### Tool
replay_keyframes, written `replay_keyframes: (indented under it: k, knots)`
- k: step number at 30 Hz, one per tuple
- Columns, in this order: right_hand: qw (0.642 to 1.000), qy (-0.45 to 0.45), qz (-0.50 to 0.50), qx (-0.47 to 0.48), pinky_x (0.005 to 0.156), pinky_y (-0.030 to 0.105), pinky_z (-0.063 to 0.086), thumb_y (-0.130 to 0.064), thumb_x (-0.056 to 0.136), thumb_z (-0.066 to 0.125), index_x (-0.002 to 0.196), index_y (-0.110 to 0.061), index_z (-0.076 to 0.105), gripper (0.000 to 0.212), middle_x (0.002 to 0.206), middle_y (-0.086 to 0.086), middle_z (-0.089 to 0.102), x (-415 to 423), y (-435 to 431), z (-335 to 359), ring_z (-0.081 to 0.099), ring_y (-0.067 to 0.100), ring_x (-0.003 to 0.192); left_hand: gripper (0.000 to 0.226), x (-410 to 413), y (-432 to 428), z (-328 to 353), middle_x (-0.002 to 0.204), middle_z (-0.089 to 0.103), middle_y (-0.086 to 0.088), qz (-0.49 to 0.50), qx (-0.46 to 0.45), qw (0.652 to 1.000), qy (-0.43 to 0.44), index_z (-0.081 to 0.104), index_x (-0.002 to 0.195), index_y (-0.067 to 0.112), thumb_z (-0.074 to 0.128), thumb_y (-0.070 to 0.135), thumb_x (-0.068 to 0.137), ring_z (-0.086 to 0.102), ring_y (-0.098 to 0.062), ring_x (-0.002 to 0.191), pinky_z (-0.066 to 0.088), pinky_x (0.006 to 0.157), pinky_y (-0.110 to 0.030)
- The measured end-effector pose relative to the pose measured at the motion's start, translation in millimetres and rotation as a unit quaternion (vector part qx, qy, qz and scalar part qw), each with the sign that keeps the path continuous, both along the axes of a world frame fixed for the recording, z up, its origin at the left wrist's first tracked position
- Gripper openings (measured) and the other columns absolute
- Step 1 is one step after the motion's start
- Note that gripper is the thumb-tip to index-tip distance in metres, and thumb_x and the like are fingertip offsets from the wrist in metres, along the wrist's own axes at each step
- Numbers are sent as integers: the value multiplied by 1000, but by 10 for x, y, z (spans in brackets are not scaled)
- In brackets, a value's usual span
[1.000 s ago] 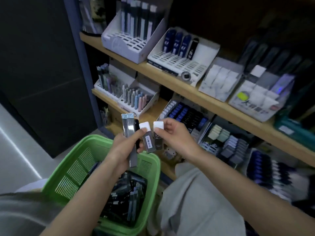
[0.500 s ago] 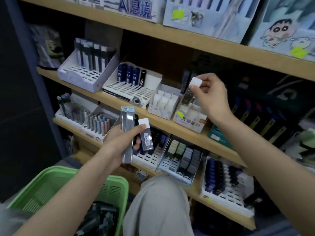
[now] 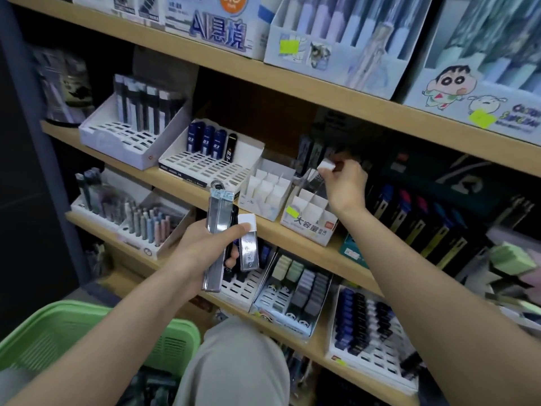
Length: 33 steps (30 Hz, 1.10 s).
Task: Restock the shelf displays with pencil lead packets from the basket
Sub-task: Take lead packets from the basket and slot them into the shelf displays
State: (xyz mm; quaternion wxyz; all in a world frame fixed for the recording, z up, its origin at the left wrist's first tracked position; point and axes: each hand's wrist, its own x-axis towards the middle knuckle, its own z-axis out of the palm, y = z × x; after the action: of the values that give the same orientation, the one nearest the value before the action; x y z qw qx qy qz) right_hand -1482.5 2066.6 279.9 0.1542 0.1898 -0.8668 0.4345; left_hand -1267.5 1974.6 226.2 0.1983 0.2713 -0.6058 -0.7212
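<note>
We see three wooden shelves. On the top shelf point(image 3: 292, 80) stand a box printed "AI" point(image 3: 216, 33), a pen display box point(image 3: 336, 45) and a cartoon-printed box point(image 3: 468, 92). Along the middle shelf point(image 3: 187, 187), left to right, sit a white slotted tray of tall dark packets point(image 3: 117, 136), a slotted tray of blue "03" tubes point(image 3: 202, 168), a white divided box point(image 3: 263, 194) and a yellow-tagged divided box point(image 3: 310, 224). The lower shelf point(image 3: 317, 351) carries a tray of pastel tubes point(image 3: 152, 230), a tray of grey packets point(image 3: 292, 291) and a tray of blue and black packets point(image 3: 366, 323).
</note>
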Motion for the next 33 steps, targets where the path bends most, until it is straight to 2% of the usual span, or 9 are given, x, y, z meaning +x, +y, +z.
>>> replay_keyframes:
  k: [4, 7, 10, 15, 19, 23, 25, 29, 33]
  knots:
    - [1000, -9, 25, 2, 75, 24, 43, -14, 90, 64, 114, -3, 64, 26, 106, 8, 64, 28, 16, 4, 56, 14, 88, 13, -50, -10, 5, 52, 52, -5, -13, -4, 1000, -1, 60, 82, 11, 67, 20, 87, 41, -13, 38, 37, 38, -18]
    - [998, -12, 52, 38, 90, 29, 48, -11, 93, 59, 118, -8, 65, 25, 115, 8, 65, 36, 3, 15, 60, 20, 102, 12, -92, -21, 4, 53, 53, -5, -19, -6, 1000, 1, 61, 84, 12, 68, 22, 87, 41, -12, 38, 38, 38, -19]
    - [996, -6, 42, 81, 94, 33, 48, -14, 94, 59, 117, -12, 66, 25, 122, 8, 63, 13, -16, 23, 59, 23, 109, 12, -141, -25, 18, 55, 53, -5, -28, -7, 1000, 5, 63, 88, 13, 68, 24, 87, 42, -14, 41, 39, 41, -20]
    - [986, 7, 10, 167, 81, 31, 48, -16, 94, 58, 117, -9, 63, 25, 119, 11, 62, -11, -69, 63, 59, 26, 106, 14, -214, -19, 45, 53, 53, -4, -30, 8, 999, 11, 64, 87, 10, 69, 24, 86, 43, -15, 42, 41, 45, -22]
    - [965, 85, -19, 248, 73, 32, 44, -23, 97, 53, 119, -9, 56, 26, 118, 12, 58, 130, -58, 97, 58, 29, 103, 17, -254, -25, 57, 53, 53, -4, -34, 14, 999, 18, 64, 89, 8, 68, 24, 86, 43, -14, 42, 41, 44, -21]
    - [982, 97, 151, 57, 74, 24, 49, -19, 96, 52, 109, -15, 59, 15, 92, -4, 58, 438, 5, 84, 58, 8, 84, 20, -291, -39, 57, 51, 52, -2, -20, 23, 999, 30, 61, 87, 7, 69, 26, 86, 42, -13, 42, 40, 43, -19]
    - [967, 52, 239, 66, 64, 13, 44, -24, 95, 56, 105, -20, 60, 11, 85, -12, 56, 649, 68, 81, 55, 2, 72, 20, -302, -41, 72, 51, 53, -1, -19, 29, 999, 41, 61, 87, 8, 70, 25, 85, 43, -12, 43, 40, 41, -18]
    - [936, -33, 326, 130, 64, 5, 44, -24, 82, 73, 119, -25, 58, 40, 95, -19, 55, 881, 178, 38, 61, -4, 73, 18, -324, -22, 109, 50, 56, 4, -23, 28, 998, 55, 64, 91, 10, 71, 25, 83, 45, -8, 43, 39, 39, -17]
    - [929, -91, 346, 94, 68, 11, 51, -13, 76, 78, 101, -21, 62, 30, 92, -14, 60, 887, 221, 53, 63, -4, 67, 17, -338, 6, 108, 49, 58, 7, -36, 7, 998, 60, 67, 93, 9, 71, 22, 84, 46, -5, 43, 38, 39, -17]
